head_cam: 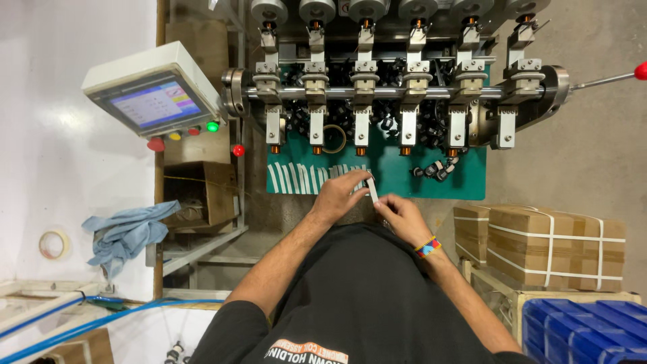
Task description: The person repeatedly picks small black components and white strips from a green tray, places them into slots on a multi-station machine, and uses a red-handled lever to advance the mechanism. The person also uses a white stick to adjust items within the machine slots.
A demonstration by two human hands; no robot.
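My left hand [339, 195] and my right hand [402, 216] meet over the near edge of a green mat [465, 178], pinching one small white strip [372, 189] between their fingertips. Just left of my left hand, several more white strips [300, 178] lie in a row on the mat. A colourful band [427, 247] circles my right wrist. Behind the mat stands a winding machine [397, 87] with several spindles, each tipped with a small copper coil. A cluster of small black parts [437, 169] lies on the mat at the right.
A control box with a lit screen [153, 94] and coloured buttons stands at the left. Strapped cardboard boxes [552, 246] and blue bins [586, 330] are at the right. A blue cloth [128, 232], a tape roll [52, 244] and an open carton [202, 195] lie at the left.
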